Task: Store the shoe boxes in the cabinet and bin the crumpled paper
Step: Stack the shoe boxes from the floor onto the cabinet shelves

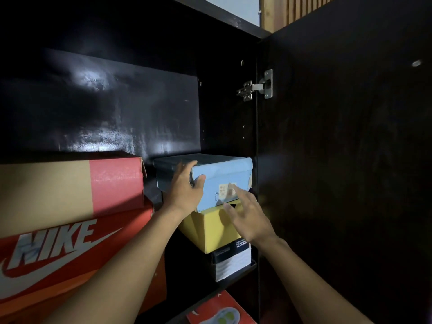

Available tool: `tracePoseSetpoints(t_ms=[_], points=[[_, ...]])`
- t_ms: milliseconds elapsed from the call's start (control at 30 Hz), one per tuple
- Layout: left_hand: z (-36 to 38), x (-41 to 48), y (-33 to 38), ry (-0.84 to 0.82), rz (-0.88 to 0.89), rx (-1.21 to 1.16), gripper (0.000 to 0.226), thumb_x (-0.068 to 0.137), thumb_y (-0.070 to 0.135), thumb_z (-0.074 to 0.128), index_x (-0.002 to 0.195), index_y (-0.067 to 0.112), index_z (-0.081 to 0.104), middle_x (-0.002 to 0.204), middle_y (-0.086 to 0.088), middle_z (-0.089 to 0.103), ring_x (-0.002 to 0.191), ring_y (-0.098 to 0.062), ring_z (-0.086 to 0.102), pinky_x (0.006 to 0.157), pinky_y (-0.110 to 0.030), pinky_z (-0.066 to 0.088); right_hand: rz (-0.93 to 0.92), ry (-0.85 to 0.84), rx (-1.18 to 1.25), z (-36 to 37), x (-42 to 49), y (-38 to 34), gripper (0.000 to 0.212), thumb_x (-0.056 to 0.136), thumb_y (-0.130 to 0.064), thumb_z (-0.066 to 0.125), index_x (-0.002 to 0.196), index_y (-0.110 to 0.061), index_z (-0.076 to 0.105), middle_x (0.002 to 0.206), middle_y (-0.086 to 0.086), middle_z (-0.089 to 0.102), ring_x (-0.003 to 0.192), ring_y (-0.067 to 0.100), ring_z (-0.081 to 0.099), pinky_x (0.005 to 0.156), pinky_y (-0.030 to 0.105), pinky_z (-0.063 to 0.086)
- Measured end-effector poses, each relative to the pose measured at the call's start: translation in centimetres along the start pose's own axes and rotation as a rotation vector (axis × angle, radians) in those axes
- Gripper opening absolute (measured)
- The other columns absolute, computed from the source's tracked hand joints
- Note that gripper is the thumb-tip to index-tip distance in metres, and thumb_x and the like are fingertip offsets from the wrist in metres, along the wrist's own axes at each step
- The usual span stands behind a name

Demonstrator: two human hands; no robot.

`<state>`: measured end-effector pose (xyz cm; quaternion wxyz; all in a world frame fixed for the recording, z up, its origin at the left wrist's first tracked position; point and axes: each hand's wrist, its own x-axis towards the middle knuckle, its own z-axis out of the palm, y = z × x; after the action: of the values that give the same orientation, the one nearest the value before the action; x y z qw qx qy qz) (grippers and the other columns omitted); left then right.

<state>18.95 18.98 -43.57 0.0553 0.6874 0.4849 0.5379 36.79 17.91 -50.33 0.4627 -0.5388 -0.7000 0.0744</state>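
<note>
A light blue shoe box sits on top of a yellow box inside the dark cabinet. Under the yellow one is a black and white box. My left hand grips the blue box's left front corner, fingers along its side and thumb on the front face. My right hand is spread open, with its fingertips at the label on the blue box's front. No crumpled paper shows in this view.
Left of the stack, a tan and red box lies on an orange Nike box. On the shelf below is a red box. The cabinet door stands open at right, with its hinge.
</note>
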Motion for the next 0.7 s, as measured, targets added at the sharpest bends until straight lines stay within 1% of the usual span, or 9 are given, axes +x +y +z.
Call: tracePoseSetpoints(t_ms=[100,200,233,333,400,467,533,600,700], points=[[-0.5,-1.3,2.1,0.013,-0.035,0.146,0.052,0.095,0.039,0.054,0.144,0.023,0.045,0.153,-0.007,0.035,0.144,-0.024,0.028,0.116,-0.042,0.029,0.030,0.053,0.038,-2.8,-2.6,0.0,0.057,0.095,-0.056,0.047,0.148,-0.043,0.028,0.151,-0.015,0.029,0.135,0.013,0.040,0.106,0.042,0.043],[-0.7,-3.3,5.8,0.015,0.026,0.136,0.049,0.094,0.043,0.055,0.138,0.025,0.051,0.142,-0.005,0.047,0.136,-0.025,0.036,0.110,-0.041,0.035,-0.014,0.170,0.026,-6.0,-6.2,-0.5,0.049,0.095,-0.049,0.052,0.142,-0.039,0.041,0.141,-0.018,0.040,0.125,0.007,0.049,0.097,0.032,0.048],[-0.6,-4.1,7.4,-0.032,0.036,0.074,0.046,0.094,0.043,0.055,0.136,0.025,0.053,0.138,-0.003,0.050,0.133,-0.023,0.041,0.105,-0.037,0.038,-0.040,0.245,-0.019,-7.4,-7.6,-0.6,0.043,0.096,-0.044,0.054,0.138,-0.036,0.047,0.137,-0.017,0.046,0.122,0.006,0.051,0.096,0.030,0.047],[-0.2,-5.6,11.6,-0.198,0.053,-0.097,0.037,0.093,0.046,0.056,0.127,0.031,0.059,0.132,0.002,0.056,0.123,-0.020,0.051,0.090,-0.029,0.042,-0.161,0.587,-0.212,-10.8,-10.8,-1.0,0.030,0.091,-0.026,0.062,0.121,-0.027,0.061,0.118,-0.007,0.059,0.110,0.015,0.058,0.090,0.039,0.049],[0.3,-6.5,14.5,-0.287,0.081,-0.187,0.037,0.093,0.048,0.056,0.126,0.033,0.058,0.134,0.003,0.055,0.124,-0.017,0.052,0.094,-0.031,0.043,-0.131,0.834,-0.307,-13.2,-12.5,-0.7,0.031,0.086,-0.021,0.067,0.117,-0.023,0.063,0.116,0.001,0.057,0.108,0.022,0.054,0.087,0.040,0.046],[1.1,-7.2,17.3,-0.342,0.121,-0.220,0.041,0.093,0.050,0.055,0.132,0.035,0.054,0.136,0.004,0.052,0.127,-0.015,0.049,0.101,-0.033,0.041,0.006,0.978,-0.311,-15.6,-13.4,-0.3,0.042,0.085,-0.024,0.068,0.125,-0.021,0.056,0.127,0.008,0.048,0.120,0.025,0.045,0.096,0.043,0.040],[1.9,-7.8,19.9,-0.372,0.155,-0.239,0.047,0.093,0.052,0.054,0.138,0.037,0.048,0.139,0.004,0.050,0.130,-0.015,0.047,0.106,-0.038,0.041,0.186,0.957,-0.222,-17.6,-13.4,0.7,0.062,0.085,-0.029,0.067,0.141,-0.019,0.041,0.144,0.014,0.035,0.134,0.030,0.035,0.107,0.047,0.035],[2.7,-8.5,22.2,-0.386,0.177,-0.252,0.051,0.094,0.052,0.053,0.142,0.038,0.044,0.143,0.004,0.048,0.131,-0.016,0.046,0.109,-0.041,0.040,0.301,0.828,-0.063,-18.9,-13.3,1.5,0.075,0.089,-0.036,0.064,0.151,-0.018,0.024,0.153,0.012,0.029,0.140,0.029,0.032,0.112,0.047,0.036],[3.8,-9.8,24.7,-0.429,0.203,-0.249,0.054,0.095,0.051,0.051,0.146,0.038,0.038,0.148,0.003,0.043,0.135,-0.018,0.042,0.109,-0.039,0.037,0.336,0.686,0.085,-20.1,-13.6,1.9,0.067,0.094,-0.037,0.058,0.151,-0.021,0.026,0.150,0.004,0.042,0.138,0.023,0.041,0.109,0.042,0.040]])
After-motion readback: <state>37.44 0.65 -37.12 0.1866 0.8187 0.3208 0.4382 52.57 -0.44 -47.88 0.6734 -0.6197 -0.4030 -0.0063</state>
